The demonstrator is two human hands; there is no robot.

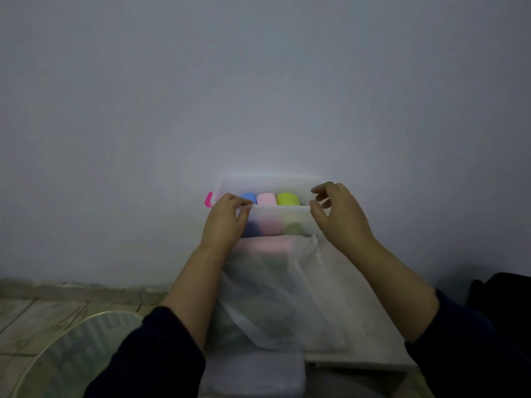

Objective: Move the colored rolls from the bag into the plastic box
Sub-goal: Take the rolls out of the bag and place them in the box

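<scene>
Behind everything, a big plain grey wall (258, 81) is seen, with a strip of pale floor tiles (43, 308) low on the left. A white tabletop (359, 326) is set against the wall, so the things on it cannot slide off the back.

A thin, see-through white plastic bag (273, 297) is laid flat on the tabletop, with its mouth turned toward the box, likely so the rolls have a short way to go. A soft pink shape is seen dimly through the bag near its top; it may be one more roll, but that cannot be told for sure.

A frosted, see-through plastic box (281, 219) with a bright pink clip (208, 199) on its left end is placed just past the bag. Three rolls are stood side by side inside it: a blue roll (248, 197), a pink roll (266, 198) and a yellow-green roll (287, 198).

The near rim of the box is pinched by the left hand (227, 219), probably to keep it from moving. The right hand (337, 214) is held at the right end of the box with its fingers loosely bent, and nothing is seen in it; whether the box is touched cannot be told.
</scene>
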